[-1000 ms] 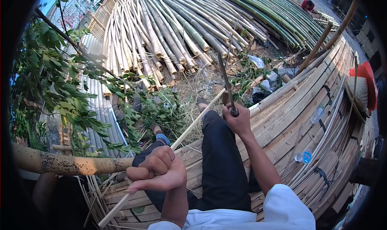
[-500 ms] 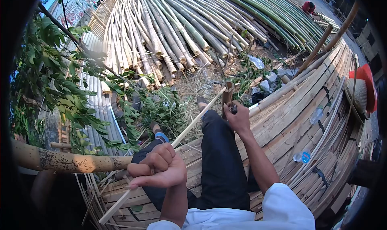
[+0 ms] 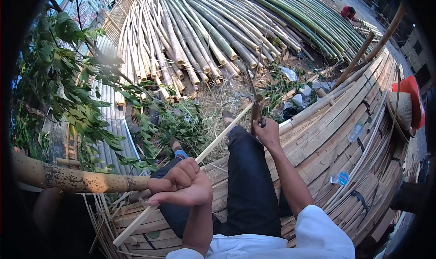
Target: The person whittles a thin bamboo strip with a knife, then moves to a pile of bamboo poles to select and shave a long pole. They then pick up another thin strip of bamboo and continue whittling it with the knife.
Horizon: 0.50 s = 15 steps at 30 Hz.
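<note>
My left hand is closed around a long, pale bamboo strip. This strip runs diagonally from low on the left up to my raised knee. In my right hand is the handle of a machete, its long blade pointing up and away from me. Close to the blade, a short brown bamboo tube stands by the knee, partly hidden. The strip's far end meets the tube and blade; exactly how they touch cannot be made out.
A thick spotted bamboo pole juts in from the left beside my left hand. Under me lie stacked wooden slats. Bamboo poles are piled ahead, leafy branches hang at left, and a person crouches far right.
The machete blade has turned slightly and shows more of its flat side. The strip and my left hand have shifted a little up and to the right.
</note>
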Motion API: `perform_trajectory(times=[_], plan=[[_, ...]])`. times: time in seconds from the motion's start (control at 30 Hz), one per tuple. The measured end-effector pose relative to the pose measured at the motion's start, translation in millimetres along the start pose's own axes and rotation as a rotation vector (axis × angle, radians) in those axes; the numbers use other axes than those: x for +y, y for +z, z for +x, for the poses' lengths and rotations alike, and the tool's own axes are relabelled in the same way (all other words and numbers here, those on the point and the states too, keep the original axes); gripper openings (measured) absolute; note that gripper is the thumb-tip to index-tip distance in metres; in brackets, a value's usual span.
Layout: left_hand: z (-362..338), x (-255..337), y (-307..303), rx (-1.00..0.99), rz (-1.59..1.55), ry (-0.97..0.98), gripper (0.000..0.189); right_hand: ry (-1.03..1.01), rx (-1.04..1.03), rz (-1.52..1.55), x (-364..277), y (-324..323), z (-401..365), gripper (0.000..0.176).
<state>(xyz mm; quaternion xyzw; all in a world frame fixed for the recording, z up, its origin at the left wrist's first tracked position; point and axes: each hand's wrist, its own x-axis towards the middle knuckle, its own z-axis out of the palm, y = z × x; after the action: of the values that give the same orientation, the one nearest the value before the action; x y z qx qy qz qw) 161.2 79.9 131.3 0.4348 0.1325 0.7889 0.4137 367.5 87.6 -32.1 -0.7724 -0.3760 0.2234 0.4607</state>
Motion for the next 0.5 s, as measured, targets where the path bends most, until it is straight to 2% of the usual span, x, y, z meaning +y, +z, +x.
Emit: perform_trajectory(times=[0.03, 0.1, 0.23, 0.4, 0.5], plan=[[-0.5, 0.3, -2.0, 0.006, 0.0, 0.008, 0.051, 0.046, -0.013, 0.058, -5.1, -1.6, -5.0, 0.022], [-0.6, -1.7, -3.1, 0.044, 0.0, -0.005, 0.049, -0.025, 0.007, 0.096, -6.2, -0.7, -14.4, 0.021], [-2.4, -5.6, -5.3, 0.107, -0.02, -0.019, 0.05, -0.148, -0.02, -0.158, 14.3, -1.8, -6.6, 0.02], [-5.8, -8.6, -11.3, 0.082, 0.015, 0.002, 0.049, -0.098, -0.02, -0.439, 0.0, -17.5, -0.2, 0.024], [-9.2, -10.1, -11.8, 0.113, -0.08, 0.021, 0.05, -0.082, -0.05, -0.527, -10.5, -24.8, -2.3, 0.027]])
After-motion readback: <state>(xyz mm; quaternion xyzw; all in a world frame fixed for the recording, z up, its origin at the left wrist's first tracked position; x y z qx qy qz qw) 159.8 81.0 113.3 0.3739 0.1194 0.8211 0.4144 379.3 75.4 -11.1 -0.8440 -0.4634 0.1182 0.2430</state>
